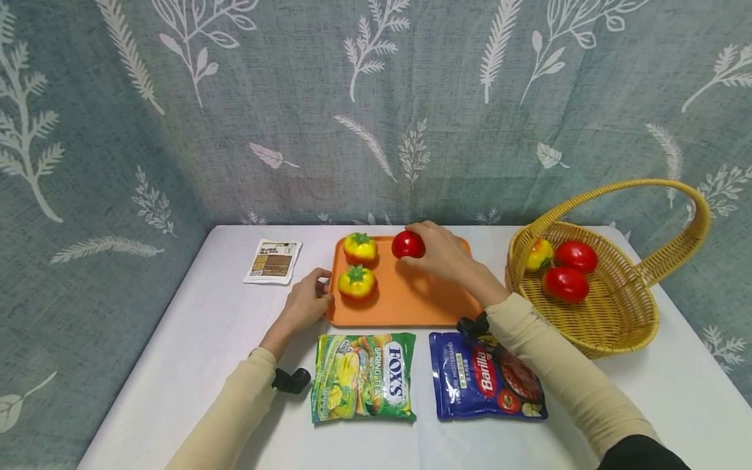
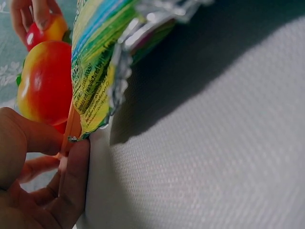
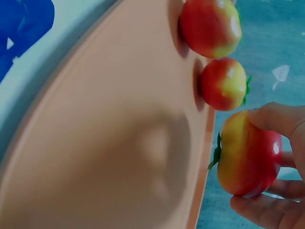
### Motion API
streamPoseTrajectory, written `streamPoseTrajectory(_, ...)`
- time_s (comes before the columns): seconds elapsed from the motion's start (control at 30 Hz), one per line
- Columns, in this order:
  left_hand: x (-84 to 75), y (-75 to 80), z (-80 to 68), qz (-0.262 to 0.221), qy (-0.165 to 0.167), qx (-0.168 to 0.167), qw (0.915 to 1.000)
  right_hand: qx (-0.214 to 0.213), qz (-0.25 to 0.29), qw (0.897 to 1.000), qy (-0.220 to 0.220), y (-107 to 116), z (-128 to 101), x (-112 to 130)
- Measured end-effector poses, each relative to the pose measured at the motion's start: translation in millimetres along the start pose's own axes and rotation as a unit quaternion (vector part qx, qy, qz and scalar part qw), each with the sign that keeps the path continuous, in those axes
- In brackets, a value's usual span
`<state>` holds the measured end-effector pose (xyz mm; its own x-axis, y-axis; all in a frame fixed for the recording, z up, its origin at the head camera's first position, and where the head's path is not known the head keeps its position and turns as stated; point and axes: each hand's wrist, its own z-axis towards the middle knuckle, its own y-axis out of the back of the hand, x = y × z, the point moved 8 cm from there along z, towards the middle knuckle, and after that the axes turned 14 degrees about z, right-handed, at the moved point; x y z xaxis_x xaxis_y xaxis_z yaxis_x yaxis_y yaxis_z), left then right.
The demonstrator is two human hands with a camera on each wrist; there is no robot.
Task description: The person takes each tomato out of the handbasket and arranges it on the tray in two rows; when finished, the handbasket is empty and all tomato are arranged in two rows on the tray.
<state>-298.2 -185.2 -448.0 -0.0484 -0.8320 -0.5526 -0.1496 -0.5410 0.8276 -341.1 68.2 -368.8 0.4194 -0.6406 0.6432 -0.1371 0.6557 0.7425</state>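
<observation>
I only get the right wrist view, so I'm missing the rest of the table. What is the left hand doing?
Observer: The left hand grips the left edge of the orange tray.
Operator: And what stands to the tray's right?
Observer: A wicker basket, with three fruits showing inside.
Operator: I see part of a blue packet. What lies beside it?
Observer: A green Fox's bag, to its left in the head view.

This looks like a small screened-off booth: grey-green fabric [image 1: 305,78] printed with white leaves rises behind and to the left of a white worktop [image 1: 205,320]. A green Fox's packet [image 1: 364,378] and a blue Barilla pouch [image 1: 464,385] suggest household goods, but whether it is a home cannot be told.
</observation>
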Motion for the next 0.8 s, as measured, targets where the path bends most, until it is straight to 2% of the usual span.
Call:
streamPoseTrajectory(0.43,-0.5,1.2,-0.2,0.004,-0.009,-0.004,0.9999,0.016,0.000,0.999,-0.029,-15.3,19.6,-12.9)
streamPoseTrajectory(0.67,1.1,-1.1,0.0,-0.005,0.002,0.004,1.0000,0.037,0.005,0.999,-0.034,-27.8,29.5,-21.9)
streamPoseTrajectory(0.8,1.4,0.1,-0.1,-0.006,0.002,0.001,1.0000,0.036,0.014,0.999,-0.037,-29.7,33.2,-23.7)
